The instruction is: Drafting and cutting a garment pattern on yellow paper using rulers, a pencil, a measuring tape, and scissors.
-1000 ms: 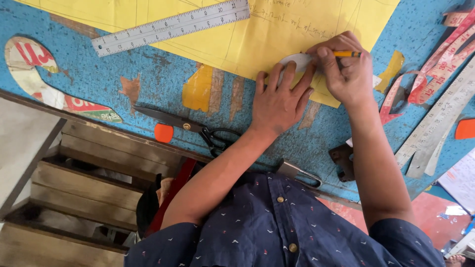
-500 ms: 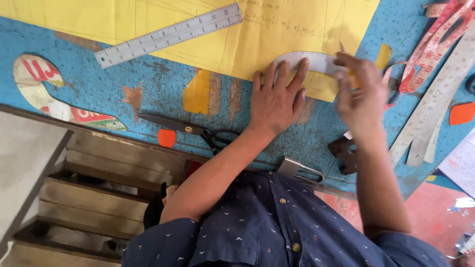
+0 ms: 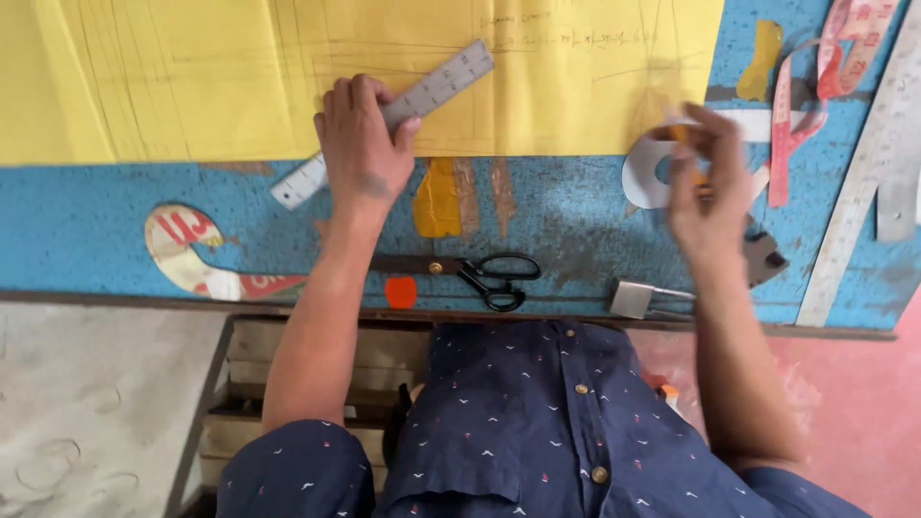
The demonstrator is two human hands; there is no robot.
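A large yellow paper sheet (image 3: 240, 77) with pencil lines lies on the blue worktable (image 3: 556, 221). My left hand (image 3: 360, 149) grips a steel ruler (image 3: 441, 84) that lies slanted across the sheet's lower edge. My right hand (image 3: 705, 197), blurred by motion, hovers at the right and pinches a small orange-yellow pencil (image 3: 683, 132). Under it lies a white curved template (image 3: 645, 173), partly hidden by the hand.
Black-handled scissors (image 3: 494, 278) lie near the table's front edge, beside an orange patch (image 3: 400, 292) and a small metal block (image 3: 633, 298). A pink measuring tape (image 3: 815, 96) and long metal rulers (image 3: 868, 182) sit at the right. A wooden frame (image 3: 240, 384) stands below the table.
My left hand left the curved template and moved left onto the steel ruler, gripping it. My right hand lifted off the paper with the pencil. The view shifted.
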